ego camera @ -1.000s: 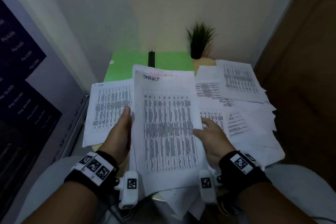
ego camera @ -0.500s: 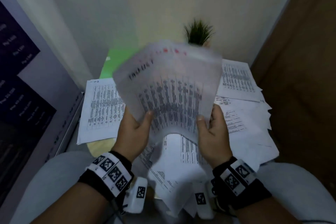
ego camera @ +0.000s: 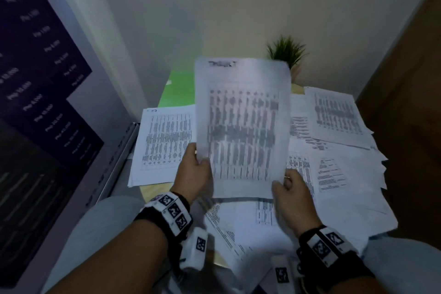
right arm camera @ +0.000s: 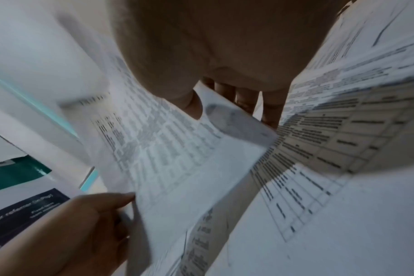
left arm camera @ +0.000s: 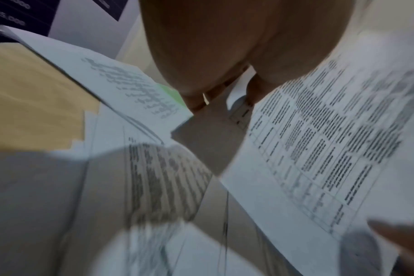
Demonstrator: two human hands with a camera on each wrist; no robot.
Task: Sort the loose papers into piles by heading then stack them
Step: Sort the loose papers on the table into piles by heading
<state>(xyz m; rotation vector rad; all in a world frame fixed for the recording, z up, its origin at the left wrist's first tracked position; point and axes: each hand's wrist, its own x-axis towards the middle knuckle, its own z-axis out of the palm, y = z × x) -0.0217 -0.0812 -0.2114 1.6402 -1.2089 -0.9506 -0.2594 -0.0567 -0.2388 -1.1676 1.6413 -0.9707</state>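
Note:
I hold one printed table sheet (ego camera: 243, 126) upright over the table, with a blurred handwritten heading at its top. My left hand (ego camera: 201, 162) pinches its lower left edge, thumb on the front. My right hand (ego camera: 282, 184) pinches the lower right corner; in the right wrist view the thumb lies on the sheet (right arm camera: 165, 149) with the fingers behind it. A flat pile of table sheets (ego camera: 164, 141) lies on the left of the table. Loose papers (ego camera: 334, 169) are spread over the right side. More sheets (ego camera: 238, 222) hang off the near edge over my lap.
A small potted plant (ego camera: 287, 52) stands at the back by the wall. A green surface (ego camera: 176, 93) lies behind the left pile. A dark poster panel (ego camera: 35, 102) is close on the left and a wooden door (ego camera: 405, 126) on the right. A bare bit of table edge (ego camera: 152, 192) shows.
The sheet went from lying low over the table to being lifted and bent, and now stands straight and upright. Both hands rose with it, which uncovered the papers near my lap.

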